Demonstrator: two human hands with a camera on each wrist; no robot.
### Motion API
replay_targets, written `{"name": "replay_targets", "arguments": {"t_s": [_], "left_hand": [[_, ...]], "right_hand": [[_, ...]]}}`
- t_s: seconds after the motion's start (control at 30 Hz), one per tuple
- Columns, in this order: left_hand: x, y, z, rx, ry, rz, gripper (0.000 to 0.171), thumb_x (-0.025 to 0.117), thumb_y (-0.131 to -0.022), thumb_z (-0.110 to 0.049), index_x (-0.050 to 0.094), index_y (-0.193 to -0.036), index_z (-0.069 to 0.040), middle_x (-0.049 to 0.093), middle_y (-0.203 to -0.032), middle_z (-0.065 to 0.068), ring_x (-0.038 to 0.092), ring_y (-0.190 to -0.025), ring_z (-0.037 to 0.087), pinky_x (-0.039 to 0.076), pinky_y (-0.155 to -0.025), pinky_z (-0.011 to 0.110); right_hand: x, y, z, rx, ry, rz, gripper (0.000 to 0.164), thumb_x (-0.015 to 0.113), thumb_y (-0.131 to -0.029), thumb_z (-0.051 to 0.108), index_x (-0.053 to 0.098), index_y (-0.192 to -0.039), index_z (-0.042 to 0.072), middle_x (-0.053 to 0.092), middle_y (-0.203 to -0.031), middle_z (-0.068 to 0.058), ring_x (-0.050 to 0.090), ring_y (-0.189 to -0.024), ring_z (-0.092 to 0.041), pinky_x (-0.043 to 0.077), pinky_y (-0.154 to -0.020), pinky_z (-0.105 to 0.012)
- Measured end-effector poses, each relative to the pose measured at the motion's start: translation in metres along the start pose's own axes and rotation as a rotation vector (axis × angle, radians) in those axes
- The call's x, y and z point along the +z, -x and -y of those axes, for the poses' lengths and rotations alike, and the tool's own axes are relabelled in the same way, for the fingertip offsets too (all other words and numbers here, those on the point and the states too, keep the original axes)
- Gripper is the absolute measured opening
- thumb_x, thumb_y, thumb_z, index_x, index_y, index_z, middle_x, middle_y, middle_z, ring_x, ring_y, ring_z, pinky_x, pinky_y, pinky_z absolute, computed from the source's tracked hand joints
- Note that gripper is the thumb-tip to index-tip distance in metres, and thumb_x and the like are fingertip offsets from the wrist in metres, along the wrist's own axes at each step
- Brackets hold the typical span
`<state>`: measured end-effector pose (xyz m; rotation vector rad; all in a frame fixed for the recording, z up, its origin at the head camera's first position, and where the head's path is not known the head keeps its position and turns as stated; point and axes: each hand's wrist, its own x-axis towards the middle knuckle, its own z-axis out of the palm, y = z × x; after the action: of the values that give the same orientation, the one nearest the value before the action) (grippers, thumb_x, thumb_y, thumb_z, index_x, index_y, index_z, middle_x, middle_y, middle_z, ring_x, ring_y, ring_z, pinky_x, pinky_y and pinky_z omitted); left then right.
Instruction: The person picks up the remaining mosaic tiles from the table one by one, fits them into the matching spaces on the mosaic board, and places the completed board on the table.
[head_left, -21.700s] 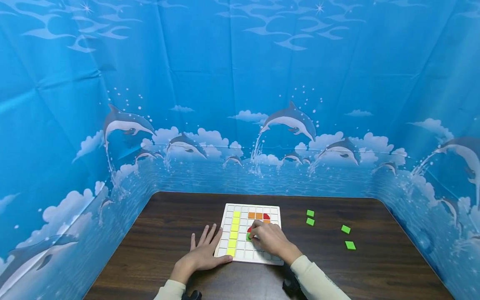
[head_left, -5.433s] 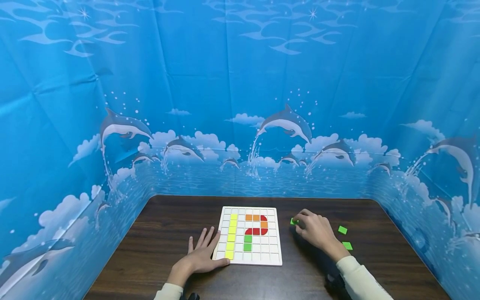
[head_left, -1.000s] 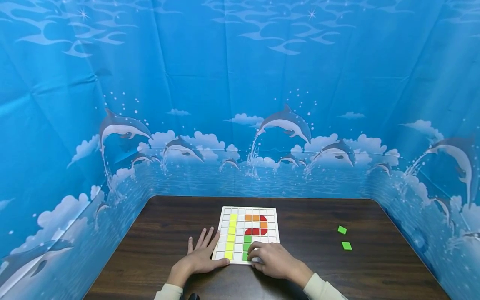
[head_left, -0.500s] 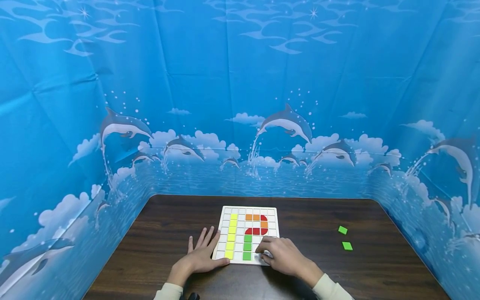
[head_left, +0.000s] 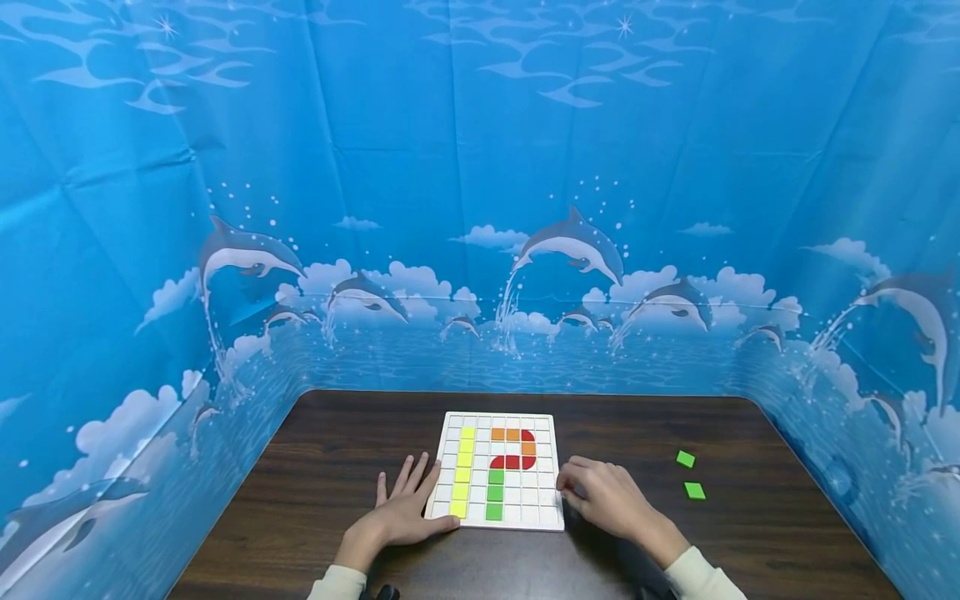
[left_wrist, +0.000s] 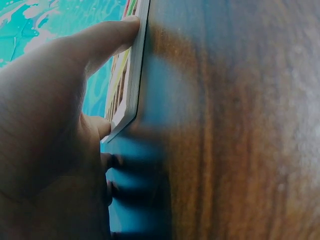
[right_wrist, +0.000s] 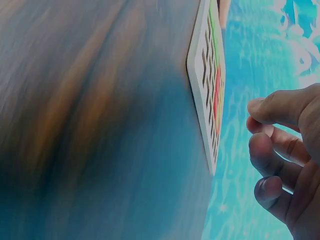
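Note:
A white grid board (head_left: 528, 510) lies flat on the table. It carries a column of yellow square tiles (head_left: 463, 473) and, to the right, a shape of orange tiles (head_left: 505, 434), red rounded tiles (head_left: 513, 462) and three green tiles (head_left: 495, 493). My left hand (head_left: 401, 512) rests with fingers spread at the board's left side; in the left wrist view its thumb (left_wrist: 107, 42) touches the front edge. My right hand (head_left: 603, 497) is just past the board's right edge. Its fingers are loosely bent in the right wrist view and hold nothing.
Two loose green square tiles (head_left: 686, 459) lie on the dark wooden table (head_left: 757, 533), right of my right hand. A blue dolphin-print curtain (head_left: 480, 208) stands behind the table and along both sides.
From covering a green tile at the board's front, my right hand has lifted off and moved right, leaving the third green tile in the column. The left hand has stayed put.

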<state>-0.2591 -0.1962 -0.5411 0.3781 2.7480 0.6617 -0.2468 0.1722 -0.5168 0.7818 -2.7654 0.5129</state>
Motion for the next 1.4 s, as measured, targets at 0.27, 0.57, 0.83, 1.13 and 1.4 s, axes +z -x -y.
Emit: {"name": "replay_targets", "arguments": {"t_s": [0.27,0.57,0.83,1.13,1.4], "left_hand": [[0.0,0.0,-0.002,-0.028,-0.037,-0.01,0.109,0.067,-0.09,-0.075,0.023,-0.172,-0.019,0.011,-0.181,0.013,0.003,-0.168,0.04,-0.005,-0.125,0.078],[-0.001,0.0,-0.003,-0.035,-0.039,-0.007,0.108,0.068,-0.09,-0.074,0.024,-0.172,-0.018,0.012,-0.181,0.013,0.003,-0.168,0.041,-0.004,-0.124,0.079],[-0.003,0.001,-0.005,-0.034,-0.043,-0.008,0.108,0.069,-0.09,-0.073,0.024,-0.172,-0.018,0.012,-0.181,0.013,0.004,-0.167,0.041,-0.004,-0.124,0.08],[-0.001,0.0,-0.005,-0.037,-0.042,-0.003,0.108,0.068,-0.09,-0.073,0.024,-0.172,-0.018,0.012,-0.181,0.014,0.004,-0.167,0.041,-0.004,-0.124,0.08],[-0.002,0.001,-0.005,-0.036,-0.049,-0.016,0.107,0.069,-0.091,-0.072,0.025,-0.172,-0.018,0.012,-0.18,0.014,0.005,-0.167,0.042,-0.003,-0.124,0.08]], "right_hand": [[-0.015,0.016,-0.028,0.141,0.066,-0.025,0.014,0.086,-0.089,0.015,0.077,-0.091,0.026,0.064,-0.086,0.017,0.045,-0.063,0.005,0.039,-0.053,-0.02],[-0.033,0.043,-0.061,0.255,0.037,-0.044,0.014,0.084,-0.092,0.014,0.076,-0.092,0.025,0.067,-0.089,0.015,0.044,-0.06,0.002,0.035,-0.049,-0.023],[-0.045,0.066,-0.088,0.311,0.046,-0.029,0.012,0.083,-0.093,0.016,0.076,-0.093,0.026,0.069,-0.09,0.014,0.052,-0.066,0.0,0.039,-0.052,-0.026],[-0.056,0.08,-0.114,0.355,0.046,-0.003,0.012,0.082,-0.092,0.014,0.077,-0.097,0.024,0.078,-0.111,-0.005,0.069,-0.077,-0.015,0.043,-0.053,-0.031],[-0.058,0.086,-0.131,0.424,0.049,0.078,0.02,0.084,-0.09,0.013,0.077,-0.108,0.017,0.072,-0.119,-0.01,0.065,-0.076,-0.016,0.041,-0.051,-0.034]]}}
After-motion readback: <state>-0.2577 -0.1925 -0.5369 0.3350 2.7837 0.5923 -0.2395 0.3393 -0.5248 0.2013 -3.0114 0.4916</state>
